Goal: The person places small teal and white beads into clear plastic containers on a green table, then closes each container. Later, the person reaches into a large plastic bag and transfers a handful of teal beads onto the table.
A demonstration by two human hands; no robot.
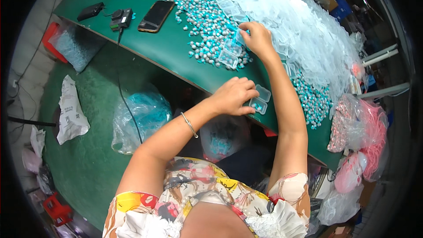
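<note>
At the table's near edge, my left hand [235, 95] is closed, thumb and fingers at the side of a small clear plastic box [260, 106]. Its lid is open, and a few small blue pieces lie inside. Farther forward, my right hand [257, 39] reaches over the border between the loose parts and the box pile. Its fingers are bent down onto another clear plastic box [240, 38]. Just below that hand, more boxes [228, 59] rest among the silver-and-turquoise beads [204, 26].
A large heap of clear plastic boxes [304, 22] covers the table's far right. A phone [156, 16], a small black device with a cable [120, 19] and a black case [90, 12] lie left on the green table [172, 57]. Bagged pink cords [373, 139] hang right.
</note>
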